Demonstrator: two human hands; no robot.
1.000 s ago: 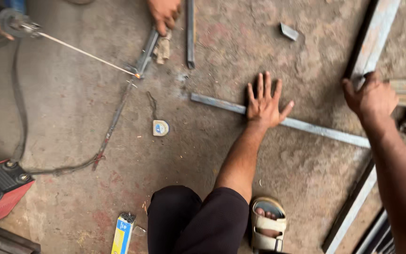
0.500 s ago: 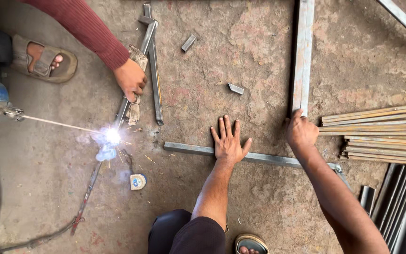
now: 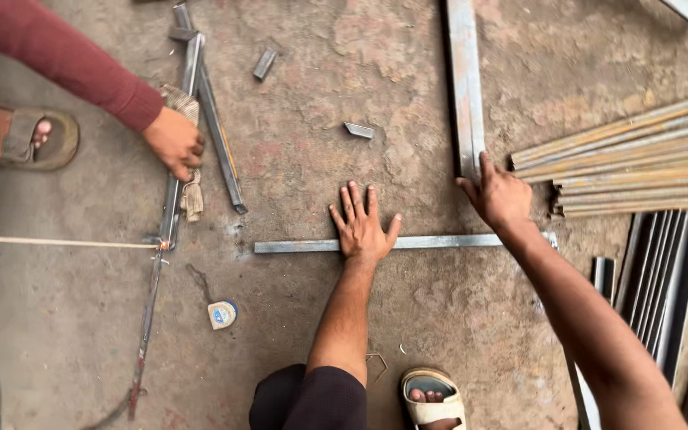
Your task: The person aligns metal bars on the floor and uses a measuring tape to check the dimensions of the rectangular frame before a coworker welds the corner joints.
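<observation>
A metalworking yard or welding workshop: work goes on directly on a stained concrete floor (image 3: 320, 87), amid flat steel bars (image 3: 465, 80), a stack of rusty angle lengths (image 3: 623, 171), dark square tubes (image 3: 662, 271), offcuts (image 3: 358, 130), a tape measure (image 3: 221, 314) and a welding rod (image 3: 73, 242).

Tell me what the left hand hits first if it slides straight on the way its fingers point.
Probably the small metal offcut. The left hand lies flat on the horizontal steel bar, fingers pointing up the frame across bare concrete floor; the offcut lies roughly in that line.
</observation>
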